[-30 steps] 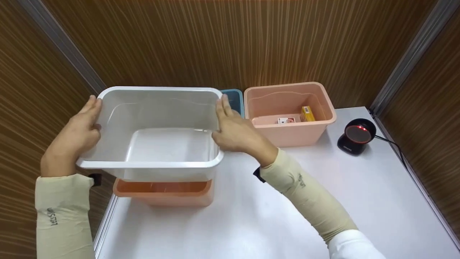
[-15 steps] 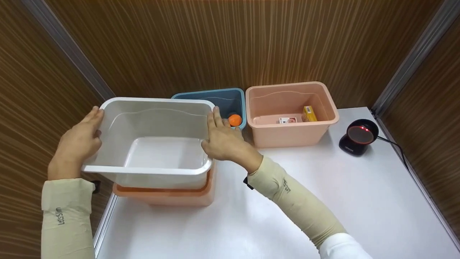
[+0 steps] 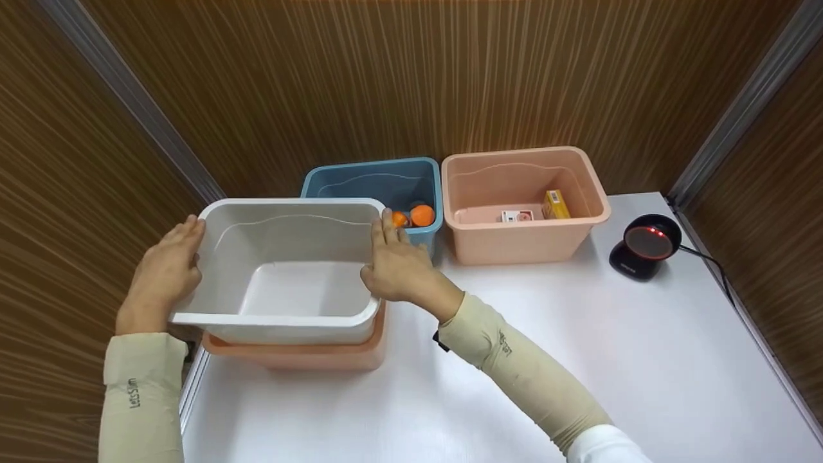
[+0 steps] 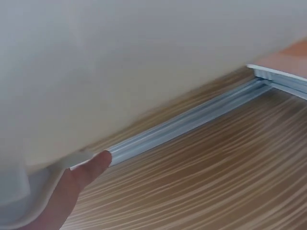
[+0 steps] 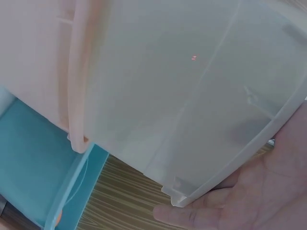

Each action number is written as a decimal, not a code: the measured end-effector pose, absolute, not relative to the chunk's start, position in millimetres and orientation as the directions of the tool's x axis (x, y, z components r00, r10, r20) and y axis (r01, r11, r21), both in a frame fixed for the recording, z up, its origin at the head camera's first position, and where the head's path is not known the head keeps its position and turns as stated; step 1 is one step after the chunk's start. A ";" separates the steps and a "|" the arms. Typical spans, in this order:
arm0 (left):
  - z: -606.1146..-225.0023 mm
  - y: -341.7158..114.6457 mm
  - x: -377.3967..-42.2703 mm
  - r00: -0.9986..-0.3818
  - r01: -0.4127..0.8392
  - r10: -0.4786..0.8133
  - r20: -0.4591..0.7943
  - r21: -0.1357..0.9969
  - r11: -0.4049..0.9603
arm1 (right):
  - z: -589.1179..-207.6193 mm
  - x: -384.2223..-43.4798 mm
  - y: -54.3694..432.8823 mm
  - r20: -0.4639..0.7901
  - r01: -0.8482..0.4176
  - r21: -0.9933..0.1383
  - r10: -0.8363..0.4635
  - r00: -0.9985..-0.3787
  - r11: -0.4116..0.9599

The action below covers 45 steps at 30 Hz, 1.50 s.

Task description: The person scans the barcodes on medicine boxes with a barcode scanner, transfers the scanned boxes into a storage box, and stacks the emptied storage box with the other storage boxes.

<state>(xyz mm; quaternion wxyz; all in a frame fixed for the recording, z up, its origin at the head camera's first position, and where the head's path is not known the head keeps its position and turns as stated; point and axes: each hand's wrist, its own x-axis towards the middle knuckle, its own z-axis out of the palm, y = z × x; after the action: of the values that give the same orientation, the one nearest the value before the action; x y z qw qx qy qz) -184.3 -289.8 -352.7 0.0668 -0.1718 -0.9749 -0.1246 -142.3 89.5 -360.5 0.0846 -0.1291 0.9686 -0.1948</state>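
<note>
In the head view, a white plastic bin (image 3: 289,289) sits partly down inside a pink-orange bin (image 3: 296,357) at the left of the table. My left hand (image 3: 164,273) holds the white bin's left end, thumb at the rim and fingers along the outside. At the opposite end my right hand (image 3: 405,263) grips the rim, thumb towards the inside and fingers pointing away. In the right wrist view, the fingers (image 5: 187,215) of that hand lie under the rim, and the white wall (image 5: 158,96) drops past the pink-orange rim (image 5: 76,76). No contents show in the white bin.
Behind stands a blue bin (image 3: 373,168) with orange round items (image 3: 422,215). Beside it, a second pink bin (image 3: 514,247) holds a white box (image 3: 517,216) and a yellow box (image 3: 555,204). A black scanner (image 3: 645,247) with a cable stands right. Wood-grain panels (image 3: 411,77) enclose the table.
The white bin has come down and towards me into the pink-orange bin, with both hands on its ends. More of the blue bin and its orange items shows behind it.
</note>
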 end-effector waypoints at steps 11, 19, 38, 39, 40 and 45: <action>-388.3 -291.8 -186.5 -0.948 0.311 0.289 0.131 0.206 0.928 | -381.8 -147.2 82.4 -0.152 -0.198 -0.376 -0.271 -0.950 0.905; -415.6 -293.0 -185.4 -0.953 0.300 0.282 0.109 0.205 0.932 | -402.3 -149.2 80.0 -0.189 -0.190 -0.356 -0.270 -0.944 0.915; -450.8 -294.9 -181.1 -0.966 0.256 0.238 0.100 0.269 0.928 | -434.5 -144.3 75.9 -0.149 -0.215 -0.319 -0.273 -0.951 0.923; -451.7 -294.7 -180.9 -0.967 0.254 0.235 0.100 0.273 0.928 | -435.6 -144.2 76.0 -0.147 -0.213 -0.327 -0.273 -0.951 0.921; -452.7 -294.6 -180.9 -0.967 0.253 0.234 0.099 0.278 0.927 | -436.7 -144.2 76.1 -0.148 -0.211 -0.333 -0.272 -0.951 0.919; -457.3 -294.3 -180.8 -0.968 0.251 0.229 0.104 0.309 0.917 | -441.3 -144.0 76.7 -0.153 -0.200 -0.360 -0.269 -0.951 0.911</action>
<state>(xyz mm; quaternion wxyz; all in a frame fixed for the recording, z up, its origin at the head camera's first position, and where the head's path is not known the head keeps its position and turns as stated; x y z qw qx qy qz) -180.8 -294.3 -457.3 0.0328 -0.1227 -0.9786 -0.1620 -144.0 76.7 -441.3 0.1000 -0.1208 0.9724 -0.1728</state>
